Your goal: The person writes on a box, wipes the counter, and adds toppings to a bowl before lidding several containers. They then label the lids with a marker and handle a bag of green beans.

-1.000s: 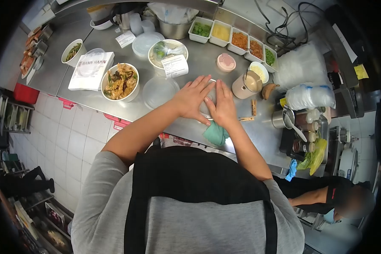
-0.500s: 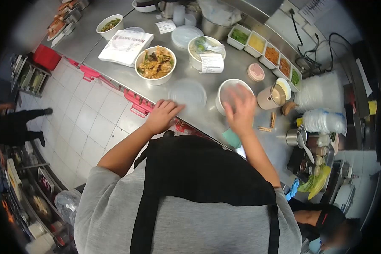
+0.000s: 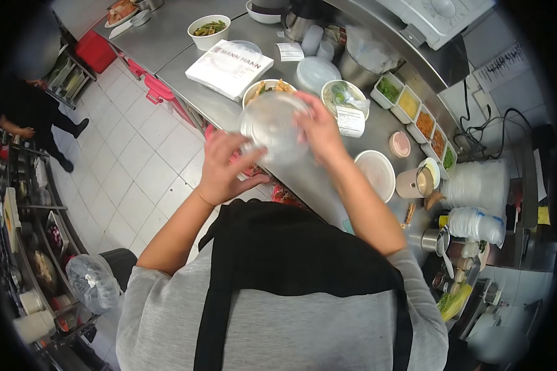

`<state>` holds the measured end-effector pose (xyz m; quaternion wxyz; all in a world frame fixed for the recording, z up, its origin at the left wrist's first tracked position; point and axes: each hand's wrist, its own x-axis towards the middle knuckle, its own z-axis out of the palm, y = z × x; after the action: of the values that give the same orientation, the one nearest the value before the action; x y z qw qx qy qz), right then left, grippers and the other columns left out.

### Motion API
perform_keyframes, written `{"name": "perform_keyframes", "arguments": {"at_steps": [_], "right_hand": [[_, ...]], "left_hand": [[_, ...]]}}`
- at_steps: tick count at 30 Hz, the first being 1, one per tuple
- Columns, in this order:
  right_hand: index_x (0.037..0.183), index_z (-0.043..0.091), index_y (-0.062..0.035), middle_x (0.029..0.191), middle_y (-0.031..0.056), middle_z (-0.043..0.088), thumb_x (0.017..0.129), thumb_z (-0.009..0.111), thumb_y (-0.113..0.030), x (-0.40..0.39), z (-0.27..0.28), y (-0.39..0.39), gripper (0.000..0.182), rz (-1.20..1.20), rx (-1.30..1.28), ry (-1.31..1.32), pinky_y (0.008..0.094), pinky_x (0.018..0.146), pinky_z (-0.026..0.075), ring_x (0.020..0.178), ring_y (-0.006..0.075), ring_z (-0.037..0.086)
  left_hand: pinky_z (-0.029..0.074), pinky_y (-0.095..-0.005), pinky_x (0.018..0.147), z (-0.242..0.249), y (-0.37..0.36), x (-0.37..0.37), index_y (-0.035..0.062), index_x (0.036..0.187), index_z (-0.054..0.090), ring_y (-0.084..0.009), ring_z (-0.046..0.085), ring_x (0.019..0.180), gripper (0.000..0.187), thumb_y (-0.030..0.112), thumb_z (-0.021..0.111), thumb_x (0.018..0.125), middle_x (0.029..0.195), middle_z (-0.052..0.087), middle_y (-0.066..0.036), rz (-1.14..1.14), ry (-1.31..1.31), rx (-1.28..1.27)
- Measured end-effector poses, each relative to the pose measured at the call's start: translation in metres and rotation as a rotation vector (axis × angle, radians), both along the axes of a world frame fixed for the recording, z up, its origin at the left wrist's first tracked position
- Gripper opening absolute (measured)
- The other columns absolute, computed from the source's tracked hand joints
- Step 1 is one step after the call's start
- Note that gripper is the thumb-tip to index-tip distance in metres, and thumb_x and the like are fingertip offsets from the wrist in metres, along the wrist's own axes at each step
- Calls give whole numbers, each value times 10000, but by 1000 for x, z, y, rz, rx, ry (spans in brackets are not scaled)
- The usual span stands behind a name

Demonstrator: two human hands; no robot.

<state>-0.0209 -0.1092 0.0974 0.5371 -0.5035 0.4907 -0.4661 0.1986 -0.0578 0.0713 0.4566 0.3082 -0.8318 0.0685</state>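
A clear round plastic lid [image 3: 272, 128], tilted, is in my right hand [image 3: 319, 131], whose fingers grip its right edge. Just left of the lid is my left hand [image 3: 221, 166], its fingers spread and its thumb apart. Partly hidden behind the lid, a white bowl of fried food [image 3: 267, 88] stands on the steel counter [image 3: 346, 143]. Right of it is a lidded bowl [image 3: 345, 94] with a receipt [image 3: 351, 122] on its side. A white round container [image 3: 376, 175] stands beyond my right forearm.
Napkins [image 3: 229, 68], a bowl of greens [image 3: 208, 31] and a flat lid [image 3: 315, 74] lie further back. Small ingredient tubs [image 3: 408, 104] line the wall side. A person in dark clothes [image 3: 34, 117] stands at the far left.
My right hand has moved left from the white container and now holds the clear lid, which lay on the counter before. The view has shifted, and the lid is raised before the food bowl.
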Motion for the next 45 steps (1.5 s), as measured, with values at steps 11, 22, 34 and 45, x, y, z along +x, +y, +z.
{"name": "perform_keyframes", "arguments": {"at_steps": [11,22,34,45], "right_hand": [[976,704,-110,857,111,687,851,567,-222,-6,-49,-169,216,30,-59,669,302,693,496,731,203,642],[1007,698,-130,896,114,594,835,581,-167,-9,-50,-115,211,-7,-349,765,341,755,474,817,258,596],[1024,686,-188,920,131,566,854,532,-168,-1,-55,-87,230,-190,-399,970,400,736,476,839,312,583],[1074,645,-112,1068,99,587,858,516,-175,-3,-67,-84,259,-185,-653,1052,417,839,441,1032,298,541]], "left_hand": [[246,-465,1062,-6,-119,-29,7,1343,342,-425,244,1317,838,423,720,722,1387,322,-260,232,62,493],[426,-370,894,-49,-91,-51,-20,1234,397,-290,510,1031,438,37,527,820,1140,483,-196,72,927,990],[442,-419,861,-42,-98,-49,-16,1219,471,-388,523,991,451,-20,480,769,1076,509,-231,233,306,705],[465,-421,841,-49,-131,-49,18,1143,567,-359,564,982,410,-29,492,742,1076,579,-170,168,180,645]]}}
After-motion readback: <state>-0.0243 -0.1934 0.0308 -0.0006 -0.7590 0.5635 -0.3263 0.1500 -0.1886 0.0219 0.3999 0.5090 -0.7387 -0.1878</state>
